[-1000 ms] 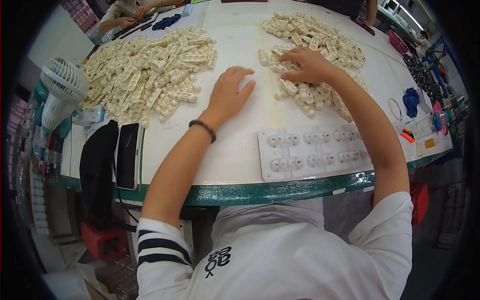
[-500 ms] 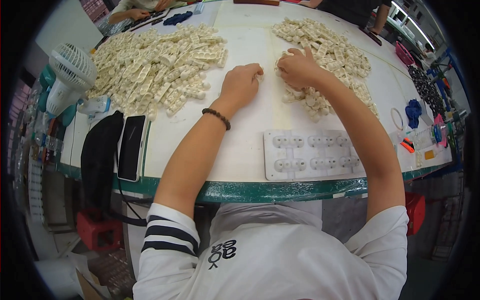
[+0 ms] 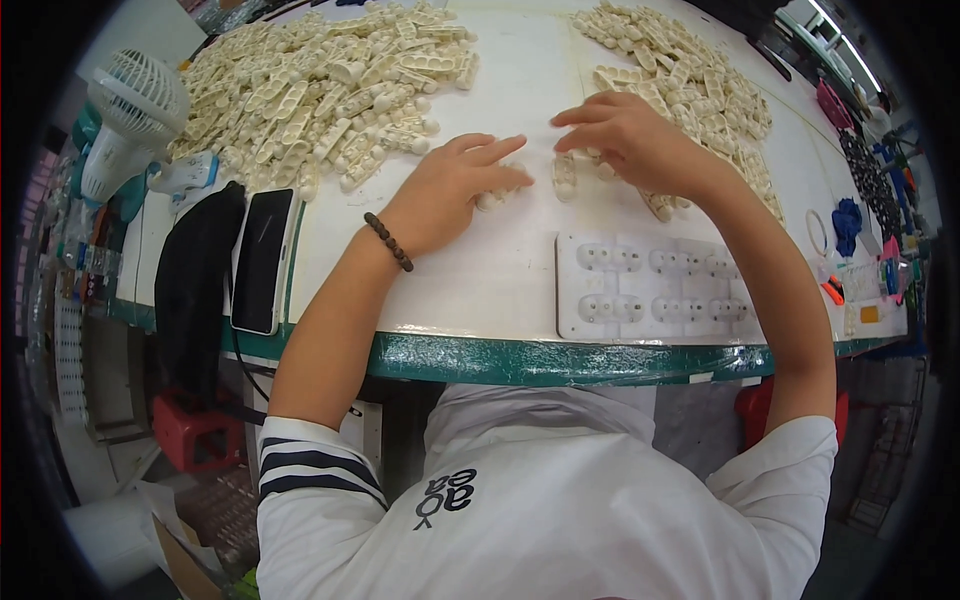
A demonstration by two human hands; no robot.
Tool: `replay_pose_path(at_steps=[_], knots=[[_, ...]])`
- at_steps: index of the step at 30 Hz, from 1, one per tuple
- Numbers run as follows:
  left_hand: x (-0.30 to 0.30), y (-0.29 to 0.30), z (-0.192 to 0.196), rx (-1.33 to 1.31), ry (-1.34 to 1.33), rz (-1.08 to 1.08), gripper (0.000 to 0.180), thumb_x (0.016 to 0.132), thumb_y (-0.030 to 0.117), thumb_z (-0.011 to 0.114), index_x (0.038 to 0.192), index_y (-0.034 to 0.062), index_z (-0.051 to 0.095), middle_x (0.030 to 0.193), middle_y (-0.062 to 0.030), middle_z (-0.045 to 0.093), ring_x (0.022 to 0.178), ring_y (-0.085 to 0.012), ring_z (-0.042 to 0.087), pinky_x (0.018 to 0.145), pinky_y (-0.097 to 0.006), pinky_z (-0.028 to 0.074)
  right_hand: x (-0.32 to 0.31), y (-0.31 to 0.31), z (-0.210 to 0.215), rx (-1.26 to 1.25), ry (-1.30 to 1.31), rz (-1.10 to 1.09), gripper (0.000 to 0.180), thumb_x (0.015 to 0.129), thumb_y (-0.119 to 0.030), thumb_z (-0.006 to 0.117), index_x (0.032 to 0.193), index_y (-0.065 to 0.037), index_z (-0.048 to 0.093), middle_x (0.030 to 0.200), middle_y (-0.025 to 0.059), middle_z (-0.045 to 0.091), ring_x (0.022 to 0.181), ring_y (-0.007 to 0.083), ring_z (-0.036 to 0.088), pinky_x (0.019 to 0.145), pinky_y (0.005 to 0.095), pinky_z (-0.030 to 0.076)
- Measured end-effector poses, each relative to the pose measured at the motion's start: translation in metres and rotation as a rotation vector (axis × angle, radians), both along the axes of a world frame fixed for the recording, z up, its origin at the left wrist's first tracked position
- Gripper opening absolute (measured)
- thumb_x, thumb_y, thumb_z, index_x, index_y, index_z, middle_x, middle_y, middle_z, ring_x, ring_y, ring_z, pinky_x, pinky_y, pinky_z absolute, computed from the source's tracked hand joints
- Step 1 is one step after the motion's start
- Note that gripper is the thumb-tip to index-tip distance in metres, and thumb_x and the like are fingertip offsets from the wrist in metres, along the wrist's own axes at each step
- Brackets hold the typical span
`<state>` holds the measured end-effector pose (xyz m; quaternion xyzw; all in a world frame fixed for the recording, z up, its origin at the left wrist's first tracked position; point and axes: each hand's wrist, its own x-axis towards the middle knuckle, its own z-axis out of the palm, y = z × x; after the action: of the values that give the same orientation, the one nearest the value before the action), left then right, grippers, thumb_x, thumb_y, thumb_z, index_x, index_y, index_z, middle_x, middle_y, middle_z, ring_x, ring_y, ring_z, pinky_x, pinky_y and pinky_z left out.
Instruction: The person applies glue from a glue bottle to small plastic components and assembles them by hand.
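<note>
While the left hand (image 3: 450, 190) pins one cream part (image 3: 492, 198) under flat fingers mid-bench and the right hand (image 3: 630, 140), grip loose, fingers another part (image 3: 565, 175), each should be squared before going to the near tray (image 3: 650, 290).

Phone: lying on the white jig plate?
No. The black phone lies at the table's left edge beside a dark pouch, far from the white jig plate.

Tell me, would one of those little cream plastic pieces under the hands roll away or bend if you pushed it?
Probably neither. The cream plastic piece by the right hand looks like a moulded, flat-lying strip, so it would likely slide on the white table rather than roll. It seems stiff and light, since the pile keeps loose, jumbled shapes.
</note>
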<state>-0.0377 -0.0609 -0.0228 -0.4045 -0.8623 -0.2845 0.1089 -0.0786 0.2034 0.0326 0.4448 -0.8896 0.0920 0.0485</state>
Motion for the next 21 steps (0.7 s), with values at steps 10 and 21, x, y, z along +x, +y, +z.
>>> replay_pose_path(at_steps=[10,21], knots=[[0.002,-0.012,0.012,-0.108,-0.063,0.127,0.028,0.082,0.012,0.069,0.108,0.0034,0.063,0.121,-0.0107,0.06,0.11,-0.0291,0.054,0.093,-0.037,0.046,0.011,0.0,-0.012,0.039,-0.087,0.037,0.023,0.074,-0.014,0.074,0.096,-0.007,0.067,0.093,0.0086,0.066,0.098,0.0282,0.058,0.084,0.0381,0.047],[0.054,0.053,0.033,0.028,-0.206,-0.102,0.026,0.085,0.013,0.067,0.108,0.0011,0.062,0.099,-0.0133,0.061,0.092,-0.0277,0.058,0.081,-0.034,0.048,0.106,0.091,0.016,-0.111,-0.119,-0.085,0.028,0.074,-0.01,0.076,0.101,-0.008,0.069,0.093,0.0049,0.067,0.088,0.0258,0.057,0.079,0.0366,0.046]])
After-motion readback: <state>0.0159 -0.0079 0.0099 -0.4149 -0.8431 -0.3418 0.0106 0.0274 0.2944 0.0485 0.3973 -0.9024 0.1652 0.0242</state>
